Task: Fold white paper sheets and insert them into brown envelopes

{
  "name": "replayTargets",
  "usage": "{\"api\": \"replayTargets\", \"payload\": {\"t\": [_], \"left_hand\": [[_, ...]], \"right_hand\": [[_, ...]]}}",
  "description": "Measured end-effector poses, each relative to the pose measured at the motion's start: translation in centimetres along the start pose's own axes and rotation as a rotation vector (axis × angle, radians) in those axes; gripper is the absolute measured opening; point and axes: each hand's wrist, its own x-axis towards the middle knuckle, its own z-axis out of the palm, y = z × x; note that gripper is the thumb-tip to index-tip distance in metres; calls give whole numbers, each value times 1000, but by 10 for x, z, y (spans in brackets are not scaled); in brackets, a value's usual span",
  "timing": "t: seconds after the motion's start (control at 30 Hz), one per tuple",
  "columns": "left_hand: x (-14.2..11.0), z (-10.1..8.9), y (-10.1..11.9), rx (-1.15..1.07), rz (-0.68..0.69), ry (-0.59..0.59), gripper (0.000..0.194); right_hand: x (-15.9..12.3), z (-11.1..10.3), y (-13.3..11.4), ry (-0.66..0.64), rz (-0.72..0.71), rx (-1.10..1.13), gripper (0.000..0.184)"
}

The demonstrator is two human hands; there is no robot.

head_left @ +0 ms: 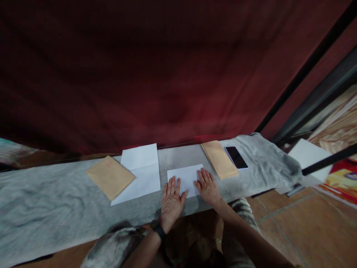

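Observation:
A small folded white sheet (186, 178) lies on the grey cloth (55, 208) right in front of me. My left hand (171, 201) lies flat with fingers stretched out on the sheet's near left corner. My right hand (207, 186) lies flat and open on its right edge. Neither hand holds anything. A dark watch sits on my left wrist.
Left of the sheet lies a larger white paper (141, 173) with a tan envelope (110, 176) overlapping it. To the right are a stack of tan envelopes (219, 158) and a dark phone (236, 157). A dark red curtain (156, 74) hangs behind. Tiled floor lies at the lower right.

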Motion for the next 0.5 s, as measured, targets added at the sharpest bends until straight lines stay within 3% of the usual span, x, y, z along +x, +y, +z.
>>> {"api": "replayTargets", "payload": {"t": [0.1, 0.33, 0.5], "left_hand": [[0, 2, 1, 4, -7, 5, 62], [-1, 2, 2, -4, -15, -24, 57], [0, -1, 2, -34, -25, -30, 57]], "right_hand": [[5, -1, -10, -19, 19, 3, 54], [27, 7, -50, -117, -126, 100, 50], [27, 9, -46, -74, -117, 86, 49]]}}
